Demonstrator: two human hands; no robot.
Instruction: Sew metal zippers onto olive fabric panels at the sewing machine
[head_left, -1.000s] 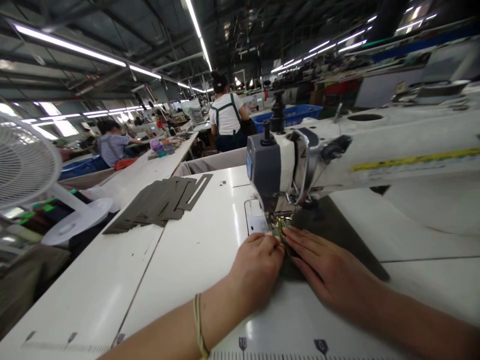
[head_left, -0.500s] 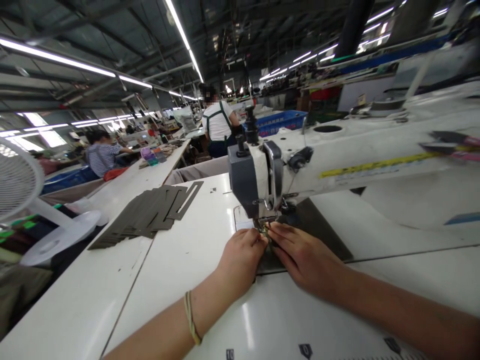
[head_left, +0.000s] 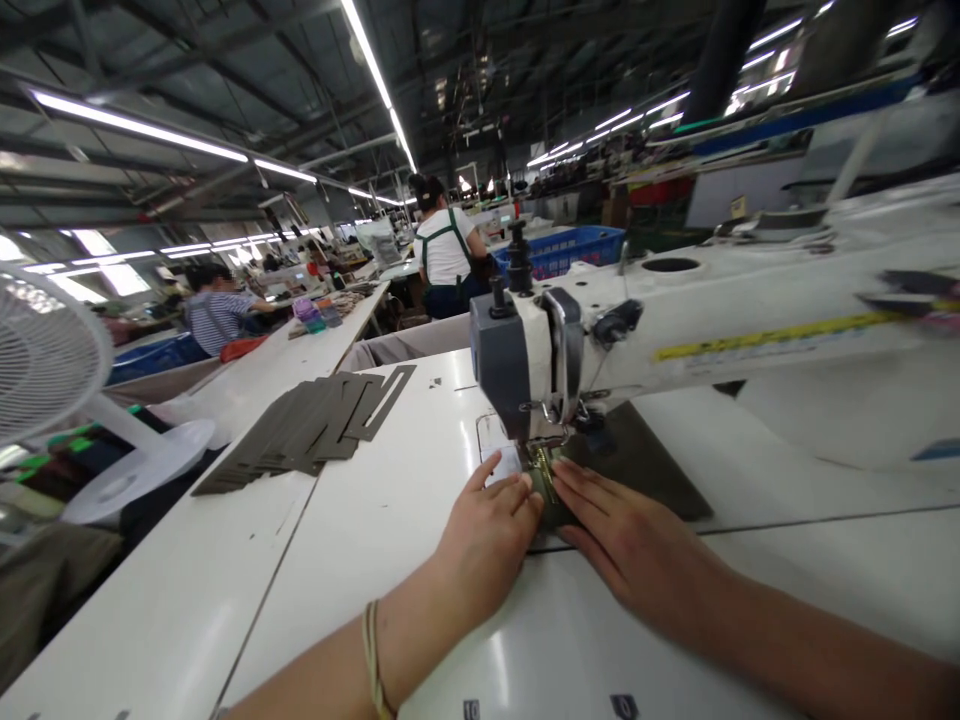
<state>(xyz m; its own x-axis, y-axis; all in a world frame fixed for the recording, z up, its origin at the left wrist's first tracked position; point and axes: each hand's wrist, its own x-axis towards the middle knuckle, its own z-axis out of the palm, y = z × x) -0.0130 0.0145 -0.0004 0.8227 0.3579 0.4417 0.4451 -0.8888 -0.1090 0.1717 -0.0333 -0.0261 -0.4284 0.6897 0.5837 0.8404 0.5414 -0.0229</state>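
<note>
A dark olive-grey panel [head_left: 651, 462] lies flat on the white table under the head of a sewing machine [head_left: 504, 370]. A narrow strip with gold zipper-like teeth [head_left: 545, 474] runs on it toward the presser foot [head_left: 546, 438]. My left hand [head_left: 491, 535] rests at the panel's left edge; one finger points out toward the needle plate, the others bend down by the strip. Just right of the strip, my right hand [head_left: 626, 520] lies on the panel with fingers stretched and close together. Both hands' fingertips are very near the presser foot.
Left on the table is a fanned pile of grey panels [head_left: 300, 430], the top one with a slot. A white fan [head_left: 142, 465] stands at the far left. Snips [head_left: 911, 290] lie on the machine arm. Two co-workers [head_left: 446, 250] and a blue crate [head_left: 577, 250] are beyond.
My left hand has loosened, and a finger now extends away from the others. My right fingers have drawn back slightly, showing more of the gold strip. The whole view has shifted a little.
</note>
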